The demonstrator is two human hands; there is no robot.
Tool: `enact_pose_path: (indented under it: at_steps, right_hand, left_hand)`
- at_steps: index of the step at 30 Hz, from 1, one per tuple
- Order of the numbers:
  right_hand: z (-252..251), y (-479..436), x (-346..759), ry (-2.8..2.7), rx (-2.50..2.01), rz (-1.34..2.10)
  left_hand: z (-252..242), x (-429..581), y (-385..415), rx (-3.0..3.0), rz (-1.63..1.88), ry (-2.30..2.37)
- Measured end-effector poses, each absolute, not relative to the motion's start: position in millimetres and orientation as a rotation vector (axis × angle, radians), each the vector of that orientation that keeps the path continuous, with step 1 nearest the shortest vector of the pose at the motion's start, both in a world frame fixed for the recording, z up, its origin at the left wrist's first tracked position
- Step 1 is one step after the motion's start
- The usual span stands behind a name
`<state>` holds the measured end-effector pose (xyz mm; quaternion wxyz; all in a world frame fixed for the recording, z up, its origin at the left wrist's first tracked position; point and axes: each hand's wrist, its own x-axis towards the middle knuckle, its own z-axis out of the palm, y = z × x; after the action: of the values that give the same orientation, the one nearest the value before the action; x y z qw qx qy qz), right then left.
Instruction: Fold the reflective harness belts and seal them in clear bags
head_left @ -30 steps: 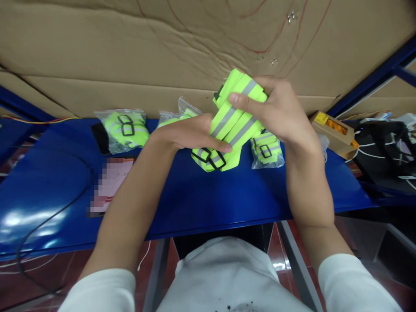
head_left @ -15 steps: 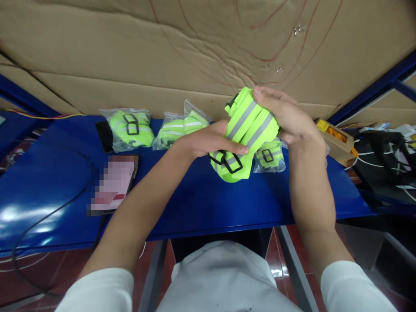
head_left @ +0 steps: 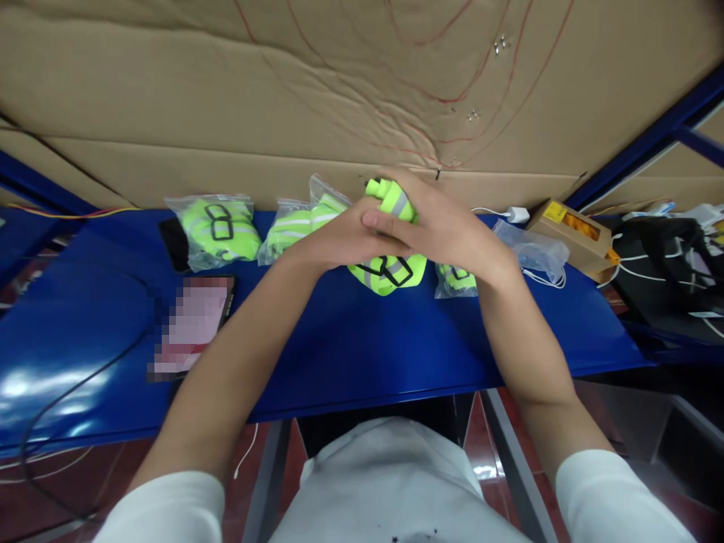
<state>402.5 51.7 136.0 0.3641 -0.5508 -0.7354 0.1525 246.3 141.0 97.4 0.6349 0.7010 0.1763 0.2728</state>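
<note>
Between both hands is a folded neon-yellow reflective vest [head_left: 390, 280] with grey stripes and black rectangular buckles, held above the blue table. My left hand [head_left: 351, 235] grips its left side. My right hand [head_left: 433, 222] wraps over its top and right side, the thumb lying across to the left hand. Much of the vest is hidden under the hands. Behind my left hand, clear plastic bags hold more yellow bundles [head_left: 291, 230]. A bagged bundle [head_left: 457, 279] lies partly hidden under my right forearm.
At left lie another bagged vest [head_left: 220, 230], a phone [head_left: 195, 324] with a blurred screen and a black cable [head_left: 84, 377]. To the right are an empty plastic bag [head_left: 535, 253], a cardboard box [head_left: 577, 234] and white cables. A cardboard wall [head_left: 226, 90] closes the back of the table [head_left: 362, 354].
My right hand has moved left and folded over the vest, which is now more compact and more covered. The empty plastic bag at right has come into fuller view.
</note>
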Motion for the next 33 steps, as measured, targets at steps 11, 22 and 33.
enact_pose_path:
  at_steps: [11,22,33]
  right_hand:
    - [134.5,70.1,424.3,-1.746,-1.517,0.006]
    - [152.1,52.8,428.6,-1.482,-1.534,0.637]
    - [127.5,82.3,428.2,-1.200,-1.271,0.863]
  left_hand:
    - [70.2,270.8,130.2,1.068,0.304,0.154]
    - [77.6,256.3,147.8,1.706,0.289,0.199]
    - [108.1,247.0,126.5,1.569,0.393,0.254]
